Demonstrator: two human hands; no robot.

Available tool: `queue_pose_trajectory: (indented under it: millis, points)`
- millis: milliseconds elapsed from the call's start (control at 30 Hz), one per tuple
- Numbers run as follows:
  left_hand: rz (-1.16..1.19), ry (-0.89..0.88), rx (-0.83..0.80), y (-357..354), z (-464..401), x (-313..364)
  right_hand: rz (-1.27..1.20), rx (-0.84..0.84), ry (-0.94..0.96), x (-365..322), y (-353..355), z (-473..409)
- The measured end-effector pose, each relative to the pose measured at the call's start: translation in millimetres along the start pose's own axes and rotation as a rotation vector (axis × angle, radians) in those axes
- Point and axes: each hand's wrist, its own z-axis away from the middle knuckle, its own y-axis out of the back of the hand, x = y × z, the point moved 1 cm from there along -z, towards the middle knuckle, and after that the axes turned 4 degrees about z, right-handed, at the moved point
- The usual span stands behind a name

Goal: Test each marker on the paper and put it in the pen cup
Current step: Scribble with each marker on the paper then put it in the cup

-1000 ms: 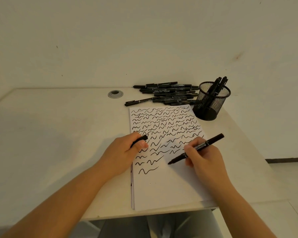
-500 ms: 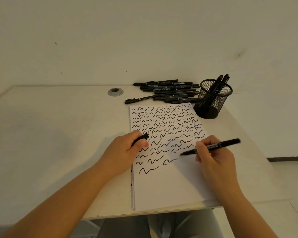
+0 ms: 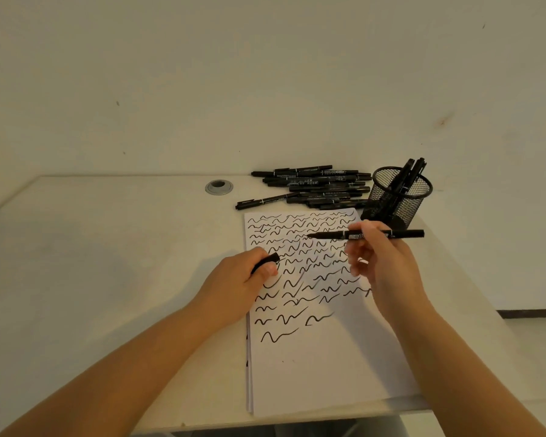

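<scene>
Right hand (image 3: 380, 263) pinches the uncapped marker (image 3: 364, 234) level above the paper (image 3: 328, 373), tip pointing left, likely lined up for recapping. The left hand (image 3: 237, 283) grips the cap (image 3: 267, 261) at the paper's left edge (pinning the sheet too). The pen cup (image 3: 397, 197) waits at the desk's (image 3: 108, 263) far right corner, beside the spare markers (image 3: 312, 187).

My left hand (image 3: 240, 280) covers most of the small black marker cap (image 3: 267, 261); only its tip shows. My right hand (image 3: 380, 263) hides the mid barrel of the black marker (image 3: 364, 234) & some squiggles on the white paper sheet (image 3: 316, 370). Marker label print too small to read. Desk's (image 3: 108, 263) near edge & both forearms cut off at frame bottom. Can't count markers in the black mesh pen cup (image 3: 397, 197).
</scene>
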Motion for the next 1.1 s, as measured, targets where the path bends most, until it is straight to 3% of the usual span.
queue_pose_trajectory:
  millis: [133, 267, 500, 900, 1100]
  points:
    - [0.002, 0.015, 0.028, -2, -12, -2, -0.102, 0.035, -0.053, 9, -1, -10]
    - [-0.086, -0.099, 0.001, -5, -12, -7, -0.164, -0.004, -0.071, 17, 4, -10]
    - [0.014, -0.169, 0.078, -3, -6, -5, -0.084, -0.112, -0.044, 18, -2, -6]
    - [0.069, -0.155, 0.065, -4, -3, 2, 0.016, -0.195, -0.027, 17, -8, 0]
    - [0.073, -0.222, 0.061, -9, 2, 11, 0.058, -0.338, 0.033, 20, -14, 8]
